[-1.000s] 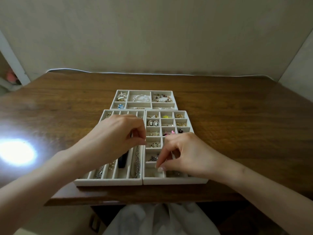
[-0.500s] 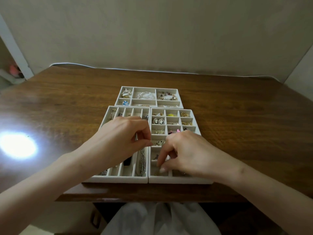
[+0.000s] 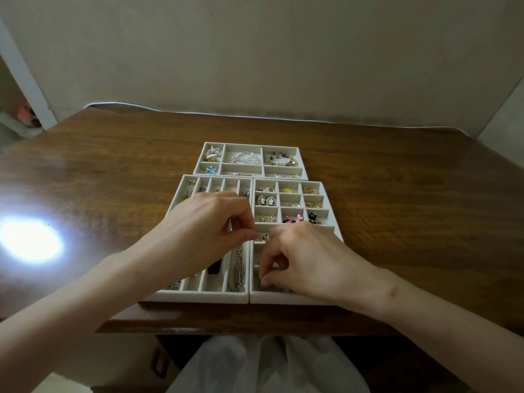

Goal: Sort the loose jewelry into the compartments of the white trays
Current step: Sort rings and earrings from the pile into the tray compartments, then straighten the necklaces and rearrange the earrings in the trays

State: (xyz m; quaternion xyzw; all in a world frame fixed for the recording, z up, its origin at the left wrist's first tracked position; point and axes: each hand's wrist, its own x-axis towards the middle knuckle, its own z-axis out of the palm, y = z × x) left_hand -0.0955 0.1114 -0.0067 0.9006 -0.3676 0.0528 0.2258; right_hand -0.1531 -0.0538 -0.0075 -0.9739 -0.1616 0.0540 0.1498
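The left hand [image 3: 198, 234] is pinching its thumb and first finger together at the tips, right over the line where the two near trays are meeting. If something tiny is sitting in that pinch, it is too small to tell. The right hand [image 3: 306, 262] is curling its fingers down into a near compartment of the right tray [image 3: 329, 202], thumb and finger almost closed; what they are holding, if anything, is hiding under the hand.

Three white trays are lying on the brown table [image 3: 397, 194]. The left tray [image 3: 198, 296] is showing five long slots side by side. The right tray is showing three columns of small boxes. The far tray [image 3: 255, 147] is showing six boxes, and it is touching the other two.

Jewelry is sitting in many boxes: two oval cameo earrings [image 3: 266, 200], one yellow piece [image 3: 288, 190], pink pieces [image 3: 296, 218], a blue flower [image 3: 210, 170], a white bead bracelet [image 3: 246, 158], and a silver chain [image 3: 239, 268] in the left tray's right slot. A black piece [image 3: 214, 268] is lying two slots over.

The hands are covering much of both near trays. A bright light spot [image 3: 29, 241] is shining on the table at the left. White cloth [image 3: 263, 364] is showing below the table edge.

Since half a second ago, the hands are sitting in nearly the same places, with the right fingers dipping a little lower.
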